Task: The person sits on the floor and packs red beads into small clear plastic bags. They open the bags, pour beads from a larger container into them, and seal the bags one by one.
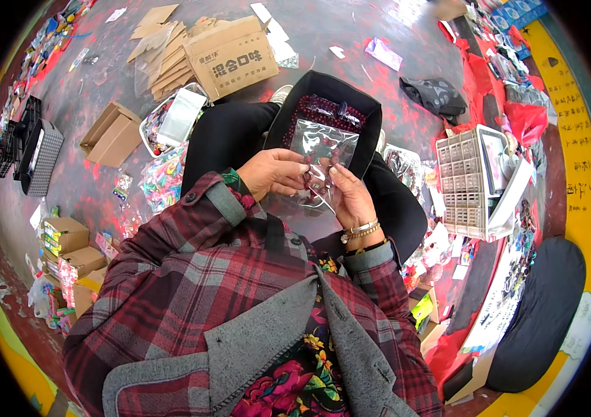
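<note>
A clear plastic bag (333, 135) hangs between my hands, above my lap. Dark red beads (319, 174), strung together, show in or behind its lower part; glare hides which. My left hand (274, 172) pinches at the bag's left side, its fingertips against the beads. On the other side my right hand (353, 198) grips the bag's edge between thumb and fingers, with bracelets around the wrist. Just beyond both hands, a black open box (372, 115) rests between my legs. Many dark red beads (309, 111) lie inside it, with some clear packaging on top.
Cardboard boxes (222, 59) and flattened card stand at the far left. A white tub (181, 118) and colourful packets (165, 177) sit by my left leg. To the right are a beige plastic crate (462, 184), a dark bag (434, 97) and a black cushion-like shape (542, 313).
</note>
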Demonstrator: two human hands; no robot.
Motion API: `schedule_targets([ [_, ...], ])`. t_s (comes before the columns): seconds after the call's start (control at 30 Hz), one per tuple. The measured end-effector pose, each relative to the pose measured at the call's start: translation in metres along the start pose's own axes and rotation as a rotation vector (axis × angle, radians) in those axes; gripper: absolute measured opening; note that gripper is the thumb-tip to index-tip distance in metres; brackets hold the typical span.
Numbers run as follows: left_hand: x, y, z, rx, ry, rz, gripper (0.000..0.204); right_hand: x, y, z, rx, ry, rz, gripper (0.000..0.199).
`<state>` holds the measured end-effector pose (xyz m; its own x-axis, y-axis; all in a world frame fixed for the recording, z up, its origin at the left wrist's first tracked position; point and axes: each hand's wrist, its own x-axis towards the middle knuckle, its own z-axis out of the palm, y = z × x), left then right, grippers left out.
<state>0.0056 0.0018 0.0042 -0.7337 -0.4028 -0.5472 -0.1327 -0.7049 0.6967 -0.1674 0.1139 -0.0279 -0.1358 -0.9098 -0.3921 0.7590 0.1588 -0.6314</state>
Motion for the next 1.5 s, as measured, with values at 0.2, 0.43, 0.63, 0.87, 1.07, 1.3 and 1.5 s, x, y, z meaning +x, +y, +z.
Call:
schedule_targets([
  [0.2,0.001,-0.004,-0.001,0.133,0.050,0.022,0.018,-0.006,-0.002,0.010,-0.049,-0.009,0.011,0.030],
  [0.43,0.008,-0.011,-0.006,0.251,0.088,0.071,0.017,0.000,0.004,-0.001,-0.023,-0.046,0.021,0.030],
  [0.63,0.003,-0.006,0.001,0.255,0.092,0.131,0.019,0.001,0.012,-0.004,0.001,-0.063,-0.013,0.031],
  [0.87,0.004,0.000,0.019,-0.031,0.124,0.245,0.011,-0.021,-0.011,0.018,-0.116,-0.048,0.037,0.028],
  [1.07,0.009,-0.004,0.020,0.105,0.015,0.293,0.015,-0.037,-0.031,0.017,-0.142,-0.012,-0.121,0.025],
  [1.3,0.016,0.003,0.010,0.074,0.011,0.279,0.022,-0.073,-0.100,-0.067,-0.107,0.456,-0.515,0.022],
  [1.5,0.032,-0.007,-0.007,0.064,0.128,0.177,0.024,-0.094,-0.097,-0.244,-0.080,0.956,-0.603,0.021],
])
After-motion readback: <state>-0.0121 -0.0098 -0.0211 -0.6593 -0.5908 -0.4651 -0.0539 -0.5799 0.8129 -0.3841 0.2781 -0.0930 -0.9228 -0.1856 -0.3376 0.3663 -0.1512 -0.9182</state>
